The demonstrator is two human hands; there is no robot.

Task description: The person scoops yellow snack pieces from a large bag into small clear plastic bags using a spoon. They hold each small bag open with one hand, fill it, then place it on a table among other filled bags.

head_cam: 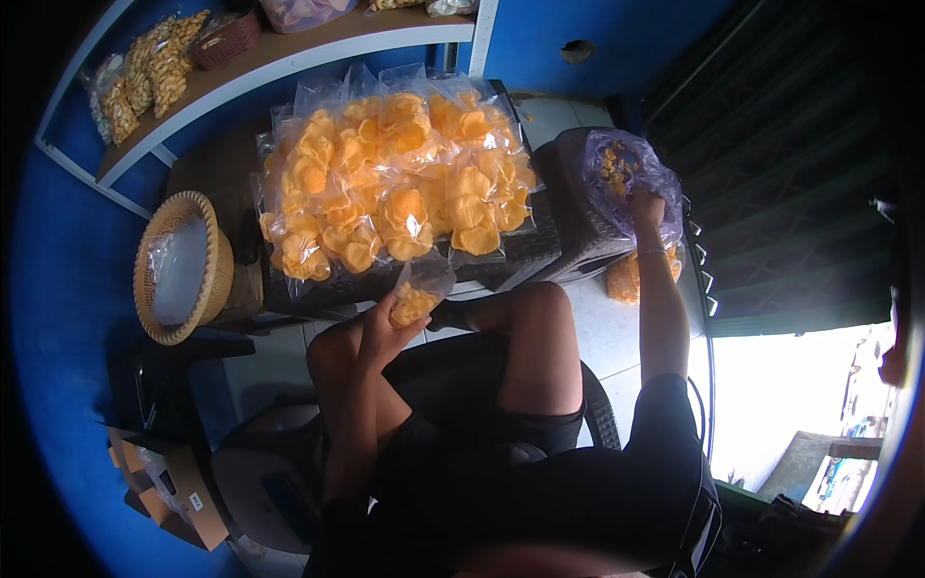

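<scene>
My left hand [394, 325] holds a small clear plastic bag [417, 298] with some yellow-orange chips at its bottom, above my lap. Its upper part stands loose above the fingers. My right hand [647, 209] reaches into a large purple-tinted plastic bag [668, 173] that lies on a dark woven-pattern stool [571, 155]; small orange pieces show inside. The fingers of that hand are hidden in the bag. Many clear bags of round orange crackers [405, 209] cover a dark table in front of me.
A woven basket [213, 253] with clear plastic stands left of the table. Behind is a shelf [289, 54] with bagged snacks. Another bag of orange snacks [623, 280] is on the floor below the stool. An open cardboard box [188, 498] lies at lower left.
</scene>
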